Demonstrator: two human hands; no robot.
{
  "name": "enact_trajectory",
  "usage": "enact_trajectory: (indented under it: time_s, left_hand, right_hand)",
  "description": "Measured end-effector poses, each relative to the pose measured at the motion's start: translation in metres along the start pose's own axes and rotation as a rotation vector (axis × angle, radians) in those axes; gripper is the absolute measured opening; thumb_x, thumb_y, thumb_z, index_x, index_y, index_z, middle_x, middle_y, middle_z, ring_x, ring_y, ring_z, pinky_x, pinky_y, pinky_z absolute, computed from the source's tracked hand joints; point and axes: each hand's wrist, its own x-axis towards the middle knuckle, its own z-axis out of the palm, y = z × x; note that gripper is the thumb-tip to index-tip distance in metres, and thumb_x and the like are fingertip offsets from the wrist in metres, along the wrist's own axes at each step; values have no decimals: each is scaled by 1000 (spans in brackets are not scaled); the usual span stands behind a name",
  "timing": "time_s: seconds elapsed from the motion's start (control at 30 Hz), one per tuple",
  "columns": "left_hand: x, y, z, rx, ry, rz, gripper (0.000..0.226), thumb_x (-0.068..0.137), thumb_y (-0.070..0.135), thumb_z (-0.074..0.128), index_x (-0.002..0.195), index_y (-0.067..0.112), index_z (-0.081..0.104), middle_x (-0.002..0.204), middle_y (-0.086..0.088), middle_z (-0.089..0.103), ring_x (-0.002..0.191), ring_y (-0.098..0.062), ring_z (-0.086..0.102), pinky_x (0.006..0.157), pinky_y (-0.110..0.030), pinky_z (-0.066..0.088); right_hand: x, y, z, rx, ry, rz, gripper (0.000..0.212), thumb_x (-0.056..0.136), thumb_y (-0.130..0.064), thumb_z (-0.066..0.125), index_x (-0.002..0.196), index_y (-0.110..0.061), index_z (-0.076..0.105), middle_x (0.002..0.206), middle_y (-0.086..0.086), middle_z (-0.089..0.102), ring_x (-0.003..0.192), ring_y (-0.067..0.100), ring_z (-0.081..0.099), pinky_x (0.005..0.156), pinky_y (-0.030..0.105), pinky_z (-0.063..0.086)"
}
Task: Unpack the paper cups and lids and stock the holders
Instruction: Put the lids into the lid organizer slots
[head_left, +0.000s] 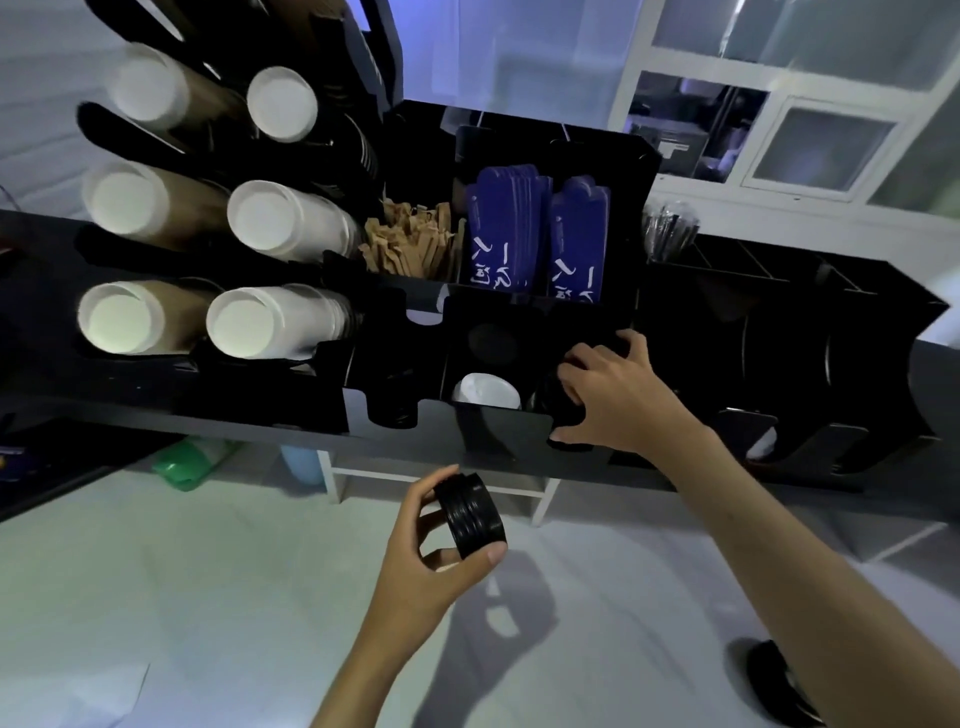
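A short stack of black lids (470, 514) sits low in the centre of the frame, pinched edge-on between the thumb and curled fingers of the left hand (431, 545), clear of the counter and just below the black holder (498, 421). Above and to the right, the right hand (608, 395) reaches into the holder's right-hand lid compartment, its fingers curled over more black lids (563, 410); these are so dark against the holder that their number and edges are hard to make out, and whether the fingers truly grip them cannot be told. In the compartment just left of that hand lie white lids (485, 392), partly hidden by the front wall. Further up stand blue sleeves (535, 239) and brown stir sticks (410, 239). At the upper left, stacks of paper cups (275, 218) lie tilted in black tubes, their bases toward the camera and the topmost row cut off. A dark round object at the lower right edge is cut off and unclear.
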Motion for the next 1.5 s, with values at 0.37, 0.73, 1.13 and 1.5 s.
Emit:
enact_trajectory:
  time_s: [0.37, 0.73, 1.13, 1.5]
  left_hand:
    - [12, -11, 4, -33, -5, -32, 74, 71, 22, 94, 130, 51, 58, 126, 25, 62, 118, -5, 63, 83, -28, 60]
    - [-8, 2, 3, -27, 10, 11, 76, 70, 24, 94, 131, 50, 57, 126, 25, 62, 118, -4, 63, 82, -27, 61]
    - [-5, 44, -10, 123, 0, 160, 81, 72, 31, 93, 141, 43, 52, 132, 20, 61, 125, -11, 61, 100, -34, 57]
    - [30, 68, -35, 260, -67, 209, 108, 77, 27, 92, 156, 56, 26, 157, 25, 43, 140, -3, 50, 116, -39, 46]
  right_hand:
    - [-1, -2, 1, -173, -216, -65, 72, 87, -76, 39, 124, -21, 65, 126, 2, 61, 112, 27, 63, 116, 61, 24]
    - [-14, -18, -10, -112, -266, -11, 43, 97, -49, 63, 131, -23, 59, 128, 0, 56, 119, 24, 60, 124, 60, 14]
    - [-64, -76, -68, 1254, -157, 139, 41, 94, -39, 73, 133, -31, 63, 130, -14, 66, 120, 3, 65, 103, 29, 54]
    - [-12, -117, -61, 1476, -99, 69, 50, 79, -22, 92, 111, -14, 55, 115, 4, 68, 107, 24, 73, 91, 56, 60]
